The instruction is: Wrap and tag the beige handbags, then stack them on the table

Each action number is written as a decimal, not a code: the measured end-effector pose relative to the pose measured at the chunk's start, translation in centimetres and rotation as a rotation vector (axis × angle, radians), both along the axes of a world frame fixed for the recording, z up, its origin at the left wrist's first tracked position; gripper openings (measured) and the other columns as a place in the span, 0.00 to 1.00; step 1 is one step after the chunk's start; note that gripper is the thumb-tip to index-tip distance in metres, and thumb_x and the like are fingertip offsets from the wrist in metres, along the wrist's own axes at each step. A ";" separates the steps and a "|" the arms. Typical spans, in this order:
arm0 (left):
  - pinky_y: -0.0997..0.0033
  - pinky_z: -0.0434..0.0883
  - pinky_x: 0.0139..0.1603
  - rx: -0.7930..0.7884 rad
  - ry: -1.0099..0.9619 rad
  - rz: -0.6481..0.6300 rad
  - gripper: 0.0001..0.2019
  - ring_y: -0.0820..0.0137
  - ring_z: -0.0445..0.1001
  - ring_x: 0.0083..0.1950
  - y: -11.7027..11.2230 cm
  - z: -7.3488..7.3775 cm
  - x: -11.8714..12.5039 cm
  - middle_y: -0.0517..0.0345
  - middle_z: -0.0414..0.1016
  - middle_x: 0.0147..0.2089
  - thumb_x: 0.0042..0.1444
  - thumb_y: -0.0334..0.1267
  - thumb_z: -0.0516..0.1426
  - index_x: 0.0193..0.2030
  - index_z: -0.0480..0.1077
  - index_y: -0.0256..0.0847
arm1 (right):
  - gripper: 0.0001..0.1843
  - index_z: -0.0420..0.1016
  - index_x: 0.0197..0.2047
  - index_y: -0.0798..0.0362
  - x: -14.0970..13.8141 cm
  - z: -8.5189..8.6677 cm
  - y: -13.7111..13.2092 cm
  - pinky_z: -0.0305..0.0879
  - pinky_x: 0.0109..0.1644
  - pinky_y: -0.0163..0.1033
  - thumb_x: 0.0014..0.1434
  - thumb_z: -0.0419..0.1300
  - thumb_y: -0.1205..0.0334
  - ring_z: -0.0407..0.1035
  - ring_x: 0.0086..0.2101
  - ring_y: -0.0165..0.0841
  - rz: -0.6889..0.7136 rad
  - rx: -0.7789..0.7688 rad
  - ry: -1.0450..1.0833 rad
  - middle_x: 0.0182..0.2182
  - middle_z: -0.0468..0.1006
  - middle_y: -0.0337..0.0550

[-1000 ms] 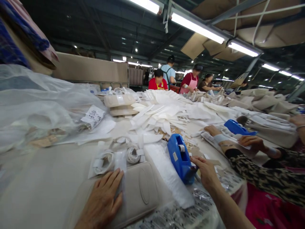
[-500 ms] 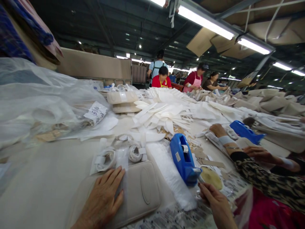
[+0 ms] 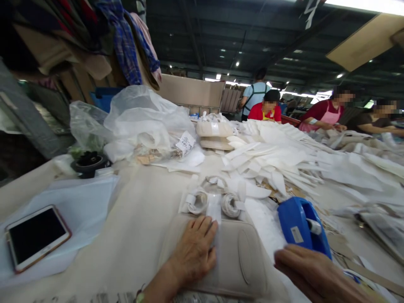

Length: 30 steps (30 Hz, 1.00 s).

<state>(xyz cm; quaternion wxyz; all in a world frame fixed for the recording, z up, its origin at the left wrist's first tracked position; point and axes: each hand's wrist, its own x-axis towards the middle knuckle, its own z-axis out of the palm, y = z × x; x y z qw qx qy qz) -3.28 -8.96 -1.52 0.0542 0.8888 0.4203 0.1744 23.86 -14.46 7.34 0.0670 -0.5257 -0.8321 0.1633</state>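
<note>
The left hand (image 3: 192, 252) lies flat on a beige pad (image 3: 243, 261) at the near edge of the counter (image 3: 132, 227). Its grip is released, and the fingertips rest on a clear sleeve (image 3: 214, 212) that runs over the pad's far edge. The right hand (image 3: 315, 273) sits just beside the foot of a blue tape dispenser (image 3: 299, 223); I cannot tell whether it holds anything. The work looks early: I see no tape on this pad, and two coiled bundles (image 3: 197, 202) lie loose just beyond it. A stack of pads (image 3: 214, 134) like it sits well back beside heaped white cut pieces (image 3: 277, 160). A paper slip (image 3: 185, 143) in a plastic bag (image 3: 142, 118) carries handwriting, and the dispenser has a small sticker (image 3: 296, 235), both too small to read. A phone (image 3: 36, 235) lies dark at the left.
</note>
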 end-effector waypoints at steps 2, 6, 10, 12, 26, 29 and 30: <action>0.53 0.56 0.62 -0.011 -0.012 -0.008 0.26 0.56 0.55 0.61 -0.1 -0.1 0.0 0.47 0.60 0.62 0.58 0.41 0.51 0.63 0.56 0.38 | 0.15 0.69 0.29 0.49 -3.5 2.5 4.1 0.56 0.29 0.37 0.63 0.46 0.67 0.67 0.27 0.32 0.243 0.092 -0.195 0.27 0.74 0.42; 0.54 0.54 0.63 -0.045 -0.046 -0.003 0.26 0.57 0.55 0.61 -0.1 0.0 0.0 0.49 0.60 0.62 0.58 0.41 0.51 0.63 0.57 0.38 | 0.10 0.71 0.33 0.53 -8.8 3.8 11.2 0.55 0.35 0.37 0.59 0.51 0.73 0.68 0.32 0.33 0.587 0.183 -0.505 0.30 0.75 0.43; 0.56 0.53 0.63 -0.070 -0.072 0.002 0.26 0.58 0.55 0.61 0.0 0.2 0.1 0.49 0.61 0.61 0.58 0.41 0.52 0.63 0.57 0.37 | 0.09 0.75 0.33 0.54 -11.3 2.2 15.1 0.55 0.37 0.39 0.58 0.53 0.71 0.70 0.33 0.36 0.697 0.176 -0.626 0.30 0.78 0.46; 0.56 0.53 0.63 -0.081 -0.072 -0.002 0.26 0.58 0.55 0.61 0.0 0.1 0.1 0.49 0.61 0.62 0.58 0.42 0.52 0.63 0.57 0.37 | 0.09 0.76 0.33 0.55 -11.8 1.4 16.0 0.55 0.38 0.40 0.56 0.54 0.72 0.70 0.33 0.37 0.703 0.157 -0.632 0.30 0.79 0.47; 0.55 0.54 0.63 -0.075 -0.051 0.012 0.26 0.57 0.56 0.62 0.0 -0.6 0.1 0.49 0.60 0.63 0.59 0.43 0.51 0.64 0.56 0.38 | 0.22 0.75 0.40 0.56 -11.5 -1.4 21.7 0.57 0.28 0.31 0.42 0.71 0.56 0.69 0.30 0.32 0.411 -0.028 -0.434 0.30 0.77 0.41; 0.54 0.56 0.63 -0.073 -0.061 0.018 0.26 0.58 0.57 0.62 -0.1 -0.4 0.1 0.50 0.61 0.63 0.58 0.41 0.52 0.63 0.57 0.39 | 0.16 0.75 0.34 0.55 -11.0 -1.2 22.4 0.58 0.29 0.30 0.42 0.72 0.60 0.69 0.30 0.30 0.379 -0.005 -0.390 0.29 0.76 0.38; 0.54 0.57 0.63 -0.068 -0.066 0.016 0.26 0.58 0.58 0.61 -0.1 -0.4 0.1 0.50 0.62 0.62 0.58 0.41 0.52 0.63 0.57 0.39 | 0.11 0.75 0.33 0.55 -10.7 -0.9 22.3 0.59 0.31 0.30 0.45 0.70 0.63 0.69 0.31 0.31 0.357 0.025 -0.375 0.29 0.76 0.38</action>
